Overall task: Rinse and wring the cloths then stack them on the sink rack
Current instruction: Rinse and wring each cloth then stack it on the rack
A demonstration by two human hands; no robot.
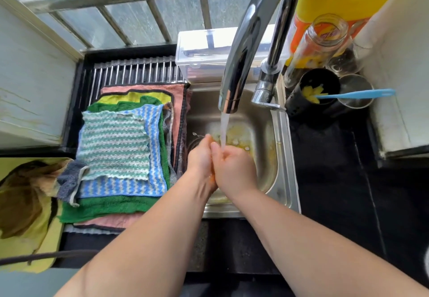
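The left hand (200,157) and right hand (234,170) press together under running water (224,129) in the sink (286,157), and stacked cloths (113,143) lie on the rack (134,71) at its left edge.

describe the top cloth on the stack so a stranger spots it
Start at the steel sink; the barred rack on its left holds a stack of cloths. The top cloth has green and white zigzag stripes, unlike the blue cloth beneath it.

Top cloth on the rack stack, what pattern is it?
Striped top cloth: green-and-white zigzag bands, seen in the head view.
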